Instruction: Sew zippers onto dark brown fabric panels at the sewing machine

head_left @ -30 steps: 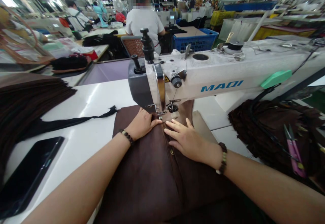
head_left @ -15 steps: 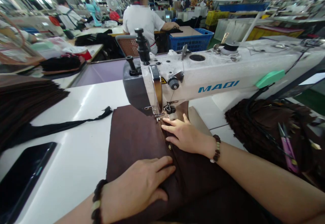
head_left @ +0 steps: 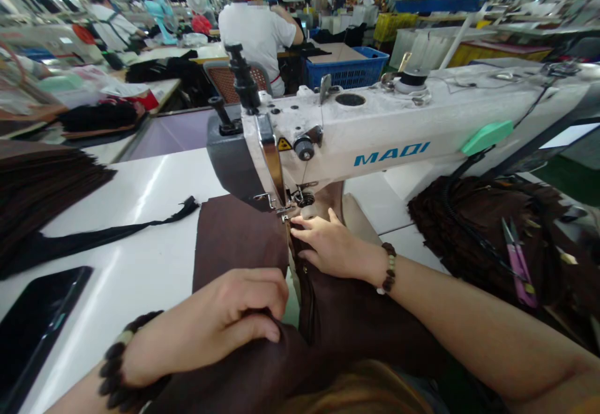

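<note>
Dark brown fabric (head_left: 239, 232) lies under the needle and presser foot (head_left: 285, 217) of a white sewing machine (head_left: 347, 136). My left hand (head_left: 234, 307) is closed on the fabric's left piece, pinching its edge between thumb and fingers. A gap with the pale surface below shows beside those fingertips. My right hand (head_left: 335, 248) lies flat on the right piece, fingers spread, the fingertips just right of the presser foot. A zipper (head_left: 307, 292) with a small metal pull runs along that piece's edge, below my right hand.
At the left are a brown fabric stack (head_left: 42, 182), a black strip (head_left: 122, 229) and a phone (head_left: 42, 320). Pink-handled snips (head_left: 519, 264) rest on a dark brown pile (head_left: 469, 232) at the right. Beyond the machine, a person in white (head_left: 257, 32) sits near a blue basket (head_left: 347, 70).
My left hand has gone from lying flat to gripping the fabric, shifting left and lifting its edge; a gap has opened beside the zipper. My right hand stays by the presser foot.
</note>
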`<state>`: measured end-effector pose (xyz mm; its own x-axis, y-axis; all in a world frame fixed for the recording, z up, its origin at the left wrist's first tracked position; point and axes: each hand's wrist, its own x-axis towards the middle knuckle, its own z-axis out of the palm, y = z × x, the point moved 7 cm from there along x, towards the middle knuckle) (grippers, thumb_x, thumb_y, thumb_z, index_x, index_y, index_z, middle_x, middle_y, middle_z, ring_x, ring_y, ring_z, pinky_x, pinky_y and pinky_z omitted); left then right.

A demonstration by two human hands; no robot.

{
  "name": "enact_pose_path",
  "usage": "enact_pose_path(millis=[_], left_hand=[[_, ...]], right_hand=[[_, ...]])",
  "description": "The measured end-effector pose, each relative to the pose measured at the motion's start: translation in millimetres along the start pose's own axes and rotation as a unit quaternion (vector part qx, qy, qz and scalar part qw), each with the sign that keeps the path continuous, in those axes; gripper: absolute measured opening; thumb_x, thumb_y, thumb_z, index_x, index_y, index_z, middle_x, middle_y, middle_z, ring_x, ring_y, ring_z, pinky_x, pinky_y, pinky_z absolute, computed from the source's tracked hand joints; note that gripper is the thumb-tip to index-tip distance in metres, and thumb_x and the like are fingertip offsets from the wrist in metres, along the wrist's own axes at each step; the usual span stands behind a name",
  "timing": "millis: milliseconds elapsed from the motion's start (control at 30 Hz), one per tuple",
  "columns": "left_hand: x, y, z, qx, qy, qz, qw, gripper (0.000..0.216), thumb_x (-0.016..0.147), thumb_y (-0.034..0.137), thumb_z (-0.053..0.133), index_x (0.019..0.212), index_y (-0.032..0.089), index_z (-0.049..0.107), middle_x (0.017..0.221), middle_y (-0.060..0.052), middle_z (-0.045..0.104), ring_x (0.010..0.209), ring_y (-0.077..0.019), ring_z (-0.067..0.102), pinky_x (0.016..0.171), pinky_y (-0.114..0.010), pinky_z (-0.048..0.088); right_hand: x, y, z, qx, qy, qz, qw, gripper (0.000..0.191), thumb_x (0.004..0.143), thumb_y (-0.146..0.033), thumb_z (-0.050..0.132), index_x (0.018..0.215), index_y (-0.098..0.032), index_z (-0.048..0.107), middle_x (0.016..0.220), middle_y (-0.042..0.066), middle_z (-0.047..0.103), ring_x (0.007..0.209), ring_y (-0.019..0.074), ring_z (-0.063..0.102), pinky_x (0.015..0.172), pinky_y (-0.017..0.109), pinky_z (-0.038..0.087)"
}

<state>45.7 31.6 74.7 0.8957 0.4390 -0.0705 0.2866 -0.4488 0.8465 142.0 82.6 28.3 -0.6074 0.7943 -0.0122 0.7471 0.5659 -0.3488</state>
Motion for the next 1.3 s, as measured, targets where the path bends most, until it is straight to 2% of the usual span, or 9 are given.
enact_pose_path(millis=[100, 233, 367, 700, 1133, 1300], left_hand=[[-4, -1, -16, -0.051, 0.043, 0.007, 0.998, 0.02, 0.088, 0.027, 0.049, 0.071, 0.016, 0.051, 0.077, -0.001, 0.053, 0.068, -0.0106, 0.051, 0.063, -0.019, 0.039], [0, -1, -11, -0.065, 0.03, 0.005, 0.997, 0.021, 0.088, 0.027, 0.05, 0.071, 0.015, 0.054, 0.077, -0.003, 0.056, 0.07, -0.0117, 0.053, 0.065, -0.02, 0.04], [-1, -4, -9, -0.058, 0.043, 0.001, 0.997, 0.019, 0.087, 0.025, 0.05, 0.073, 0.015, 0.056, 0.077, -0.003, 0.057, 0.07, -0.0122, 0.055, 0.065, -0.021, 0.041], [-6, -5, -21, -0.016, 0.059, -0.003, 0.998, 0.019, 0.089, 0.025, 0.048, 0.075, 0.015, 0.058, 0.078, -0.003, 0.059, 0.07, -0.0119, 0.056, 0.065, -0.02, 0.042], [-5, -10, -15, -0.012, 0.04, -0.012, 0.999, 0.021, 0.09, 0.027, 0.046, 0.077, 0.016, 0.058, 0.077, -0.003, 0.058, 0.069, -0.0117, 0.056, 0.064, -0.02, 0.042], [-7, -11, -20, 0.013, 0.051, -0.009, 0.999, 0.017, 0.089, 0.025, 0.048, 0.078, 0.018, 0.058, 0.079, -0.002, 0.059, 0.069, -0.0112, 0.057, 0.065, -0.019, 0.042]], right_hand=[[0, 2, 4, 0.004, -0.005, -0.001, 1.0, 0.039, 0.081, -0.026, 0.053, 0.118, -0.016, 0.049, 0.129, 0.013, 0.043, 0.12, 0.0275, 0.038, 0.092, 0.07, 0.019], [-1, 3, 7, 0.014, -0.013, 0.001, 1.0, 0.039, 0.083, -0.025, 0.05, 0.122, -0.017, 0.046, 0.134, 0.013, 0.037, 0.124, 0.0277, 0.033, 0.094, 0.071, 0.013], [-3, 4, 7, 0.026, -0.01, 0.016, 1.0, 0.04, 0.085, -0.022, 0.045, 0.125, -0.018, 0.043, 0.137, 0.009, 0.034, 0.127, 0.026, 0.03, 0.096, 0.07, 0.009], [-6, 4, 7, 0.048, 0.049, 0.014, 0.998, 0.043, 0.082, -0.028, 0.052, 0.123, -0.02, 0.044, 0.132, 0.01, 0.04, 0.126, 0.0251, 0.032, 0.095, 0.07, 0.01], [-12, 1, 10, -0.017, 0.049, -0.019, 0.998, 0.04, 0.086, -0.031, 0.045, 0.124, -0.02, 0.041, 0.137, 0.005, 0.035, 0.127, 0.0224, 0.028, 0.096, 0.068, 0.017], [-12, 1, 9, -0.034, 0.062, -0.029, 0.997, 0.036, 0.086, -0.032, 0.044, 0.12, -0.019, 0.045, 0.137, 0.005, 0.036, 0.125, 0.0198, 0.03, 0.101, 0.063, 0.016]])
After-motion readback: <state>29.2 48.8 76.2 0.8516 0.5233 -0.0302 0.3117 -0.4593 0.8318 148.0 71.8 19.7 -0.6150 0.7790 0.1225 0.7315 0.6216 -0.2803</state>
